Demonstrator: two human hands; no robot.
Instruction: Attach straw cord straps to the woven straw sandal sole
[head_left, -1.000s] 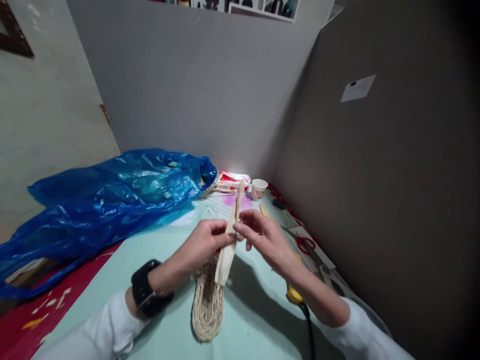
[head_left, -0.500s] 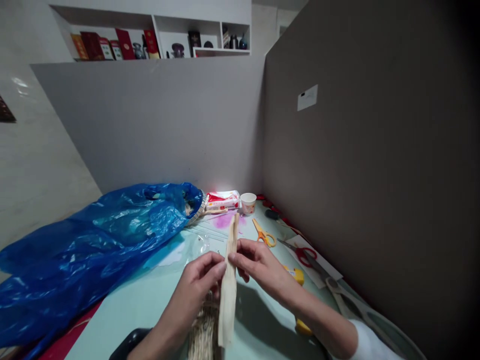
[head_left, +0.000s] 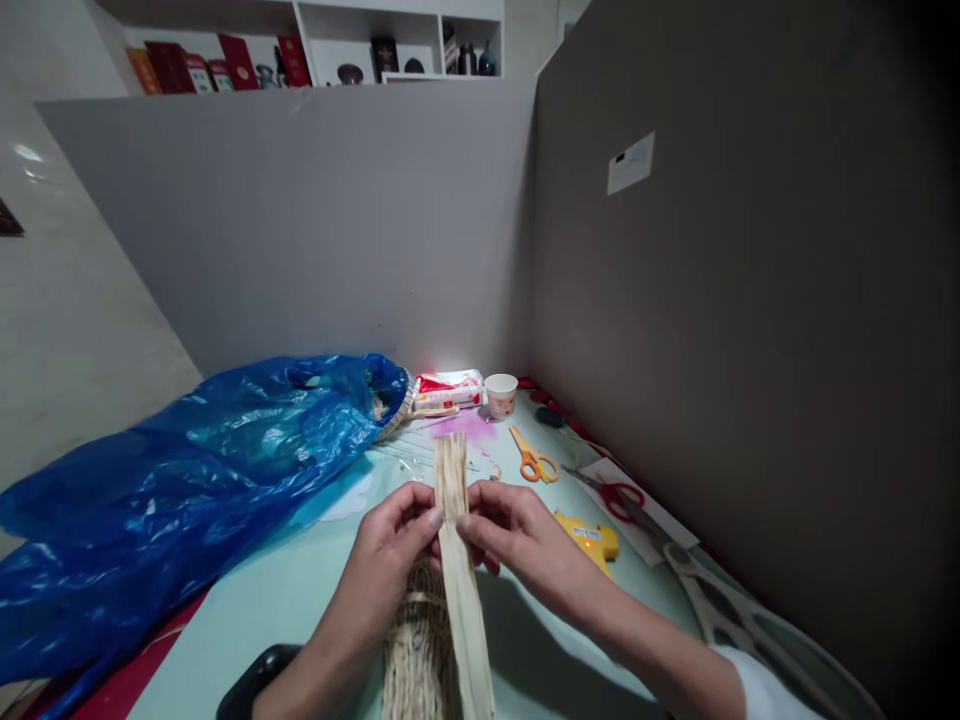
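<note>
A long pale strip of dried husk or leaf point(head_left: 466, 620) stands upright between my hands, its streaked upper end spread flat. My left hand point(head_left: 396, 540) pinches its left edge between thumb and fingers. On the opposite edge, at the same height, my right hand point(head_left: 514, 525) has its thumb pressed on the strip and its fingertips behind. Under the strip and beside my left wrist is a bundle of twisted straw-like cords point(head_left: 416, 655), bound near its top by a pale band. The strip hides part of this bundle.
A yellow glue gun point(head_left: 589, 540) lies beyond my right forearm. Orange scissors point(head_left: 534, 458), red-handled scissors point(head_left: 619, 498) and large grey-handled scissors point(head_left: 701, 590) lie along the right. At the back are a paper cup point(head_left: 501, 397) and a tissue pack point(head_left: 450, 388). A blue plastic bag point(head_left: 225, 480) covers the left.
The strip has turned from narrow and folded to broader and flatter, its lower end swinging right. My right hand has shifted slightly, and more of the glue gun shows.
</note>
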